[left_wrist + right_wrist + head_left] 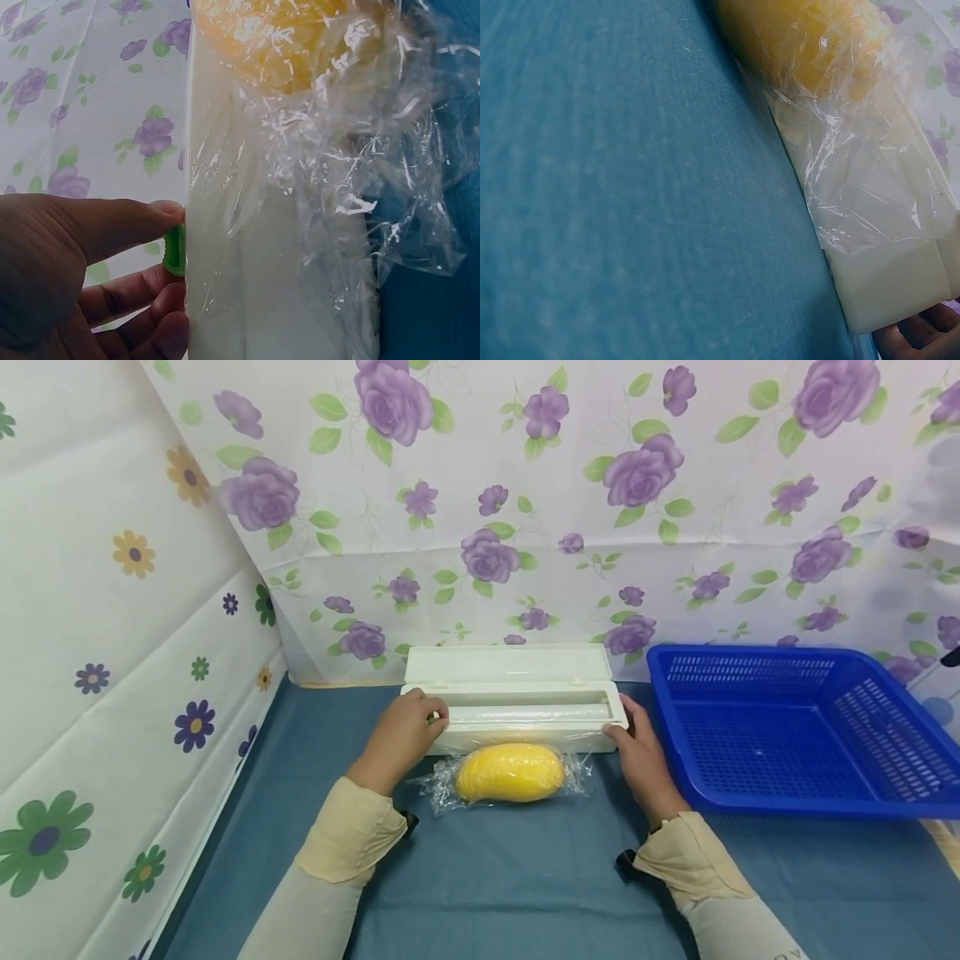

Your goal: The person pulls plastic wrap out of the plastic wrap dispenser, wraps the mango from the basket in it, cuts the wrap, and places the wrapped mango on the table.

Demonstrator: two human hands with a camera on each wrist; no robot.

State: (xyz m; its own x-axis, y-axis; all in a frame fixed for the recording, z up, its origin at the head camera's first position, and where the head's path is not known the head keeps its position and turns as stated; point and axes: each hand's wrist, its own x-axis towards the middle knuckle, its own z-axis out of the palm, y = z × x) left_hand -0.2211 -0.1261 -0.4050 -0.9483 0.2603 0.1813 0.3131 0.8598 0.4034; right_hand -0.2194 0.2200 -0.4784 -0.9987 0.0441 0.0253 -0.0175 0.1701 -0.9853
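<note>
A white cling film dispenser lies lengthwise before me with its lid raised and a film roll inside. My left hand pinches a small green slide cutter between thumb and finger, at the box's left front rim. Around the box's right end, my right hand grips with the thumb in front; most of it is out of the right wrist view. Against the front lies a yellow mango-like fruit, wrapped in clear film that still stretches up to the box.
A blue plastic basket stands to the right of the dispenser, close to my right hand. Blue-grey cloth covers the table. A flowered sheet hangs right behind the box, and another flowered sheet runs along the left.
</note>
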